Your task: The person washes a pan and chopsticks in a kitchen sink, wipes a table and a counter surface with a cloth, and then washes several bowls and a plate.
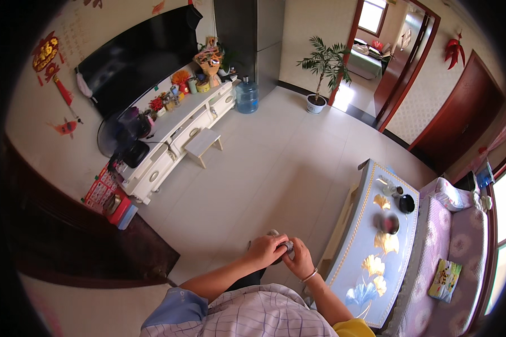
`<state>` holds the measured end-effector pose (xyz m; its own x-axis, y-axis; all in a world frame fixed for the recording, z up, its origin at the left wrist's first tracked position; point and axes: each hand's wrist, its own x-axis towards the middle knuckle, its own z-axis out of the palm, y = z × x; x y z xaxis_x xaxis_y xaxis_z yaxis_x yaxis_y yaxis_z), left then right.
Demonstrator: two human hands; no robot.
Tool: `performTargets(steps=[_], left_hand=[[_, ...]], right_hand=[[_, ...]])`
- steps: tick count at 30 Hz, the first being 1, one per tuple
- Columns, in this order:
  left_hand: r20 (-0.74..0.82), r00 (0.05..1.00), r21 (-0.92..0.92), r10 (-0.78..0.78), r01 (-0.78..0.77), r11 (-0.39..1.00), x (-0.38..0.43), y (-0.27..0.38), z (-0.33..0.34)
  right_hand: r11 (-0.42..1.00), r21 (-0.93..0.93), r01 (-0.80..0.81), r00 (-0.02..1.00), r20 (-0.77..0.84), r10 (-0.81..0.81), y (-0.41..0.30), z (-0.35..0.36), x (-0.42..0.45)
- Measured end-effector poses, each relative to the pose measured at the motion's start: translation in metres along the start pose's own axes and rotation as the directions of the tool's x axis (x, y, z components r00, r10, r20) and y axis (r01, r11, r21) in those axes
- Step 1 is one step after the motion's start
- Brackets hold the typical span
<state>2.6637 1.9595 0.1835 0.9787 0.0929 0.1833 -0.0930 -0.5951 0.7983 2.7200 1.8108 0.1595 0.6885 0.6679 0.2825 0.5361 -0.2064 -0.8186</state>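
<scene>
Close in front of my body, both hands meet around a small grey bundle that looks like crumpled cloth. My left hand grips it from the left, its fingers curled over the top. On the other side, my right hand pinches its right end; a bracelet circles that wrist. Most of the bundle is hidden by my fingers, so its exact kind is unclear. A checked apron covers my front.
To the right stands a coffee table with glasses and dark bowls, beside a sofa. A low stool stands by the white TV cabinet. Further off are a water bottle and a potted plant.
</scene>
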Motion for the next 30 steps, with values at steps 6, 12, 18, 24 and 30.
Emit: performTargets(steps=[6, 12, 18, 24, 30], left_hand=[[0.090, 0.994, -0.130, 0.063, -0.051, 0.990, 0.108, -0.033, -0.020], [0.261, 0.956, -0.220, 0.138, -0.080, 0.972, 0.201, -0.058, -0.022], [0.381, 0.924, -0.067, -0.018, 0.047, 0.997, 0.272, -0.078, 0.001], [0.241, 0.969, -0.121, 0.054, -0.025, 0.992, 0.355, -0.077, 0.077], [0.472, 0.878, -0.317, 0.080, 0.084, 0.945, 0.401, -0.057, 0.170]], right_hand=[[0.994, -0.107, -0.040, 0.987, -0.159, 0.022, 0.047, -0.010, 0.104], [0.976, -0.053, -0.211, 0.960, -0.198, 0.197, 0.113, -0.054, 0.158], [0.955, 0.031, -0.294, 0.926, -0.238, 0.293, 0.172, -0.095, 0.182], [0.779, 0.263, -0.569, 0.750, -0.224, 0.623, 0.242, -0.152, 0.176], [0.494, 0.802, -0.336, 0.601, -0.221, 0.768, 0.259, -0.190, 0.184]])
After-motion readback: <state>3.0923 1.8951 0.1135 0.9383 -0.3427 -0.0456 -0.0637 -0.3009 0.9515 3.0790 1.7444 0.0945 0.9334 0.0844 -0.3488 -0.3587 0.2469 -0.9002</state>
